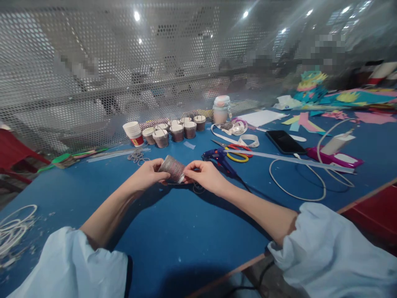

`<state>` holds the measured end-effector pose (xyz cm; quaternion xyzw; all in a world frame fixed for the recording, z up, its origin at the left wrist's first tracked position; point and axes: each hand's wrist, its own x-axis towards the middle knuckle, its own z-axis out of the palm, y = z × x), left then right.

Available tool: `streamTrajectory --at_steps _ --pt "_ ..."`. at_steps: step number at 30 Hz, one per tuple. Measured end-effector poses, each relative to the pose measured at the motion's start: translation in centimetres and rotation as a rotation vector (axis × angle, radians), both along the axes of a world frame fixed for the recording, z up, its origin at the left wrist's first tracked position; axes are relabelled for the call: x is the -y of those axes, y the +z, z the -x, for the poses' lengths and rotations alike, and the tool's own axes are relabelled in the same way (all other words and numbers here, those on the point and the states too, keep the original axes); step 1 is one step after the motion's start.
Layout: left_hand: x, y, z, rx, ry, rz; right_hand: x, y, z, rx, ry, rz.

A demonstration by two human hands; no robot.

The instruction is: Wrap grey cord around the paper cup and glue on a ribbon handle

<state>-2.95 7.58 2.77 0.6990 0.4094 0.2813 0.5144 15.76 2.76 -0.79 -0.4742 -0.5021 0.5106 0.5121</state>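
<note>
My left hand (149, 173) is wrapped round a paper cup (173, 168) covered in greyish-red cord and holds it tilted just above the blue table. At the cup's white end, the fingers of my right hand (203, 174) are pinched together. What lies between those fingertips is too small to make out. Thin loops of cord (199, 188) show on the table beneath my right hand. Beyond my hands stand several cord-wrapped cups (177, 131) with white tops and thin handles. Beside them is a stack of paper cups (133, 133).
Right of my hands lie a blue glue gun (221, 157), scissors (237, 154), a clear glue stick (288, 159) and a phone (285, 142). A lidded cup (221, 109) stands by the perforated screen (102, 74). White cord (14, 231) lies at the left edge.
</note>
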Motion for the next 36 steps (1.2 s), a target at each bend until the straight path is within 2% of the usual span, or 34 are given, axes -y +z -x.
streamTrajectory --at_steps 7,14,19,28,33,36 --pt "0.8 -0.4 -0.9 -0.019 0.016 0.019 0.3 0.3 0.0 0.127 0.004 -0.057" --pt "1.0 -0.8 -1.3 -0.040 0.021 -0.008 0.4 0.2 -0.4 0.445 -0.072 -0.238" --pt "1.2 -0.8 -1.5 0.001 0.064 0.017 0.3 0.1 -0.5 0.465 -0.105 -0.288" --pt "0.9 -0.9 -1.4 0.037 0.063 -0.017 0.4 0.2 -0.6 0.476 -0.114 -0.269" --pt "0.7 -1.3 -1.4 0.060 0.072 -0.082 0.5 0.6 -1.0 0.494 -0.108 -0.293" --pt "0.3 -1.8 -1.2 0.086 0.053 -0.138 0.6 1.0 -1.3 0.609 -0.077 -0.335"
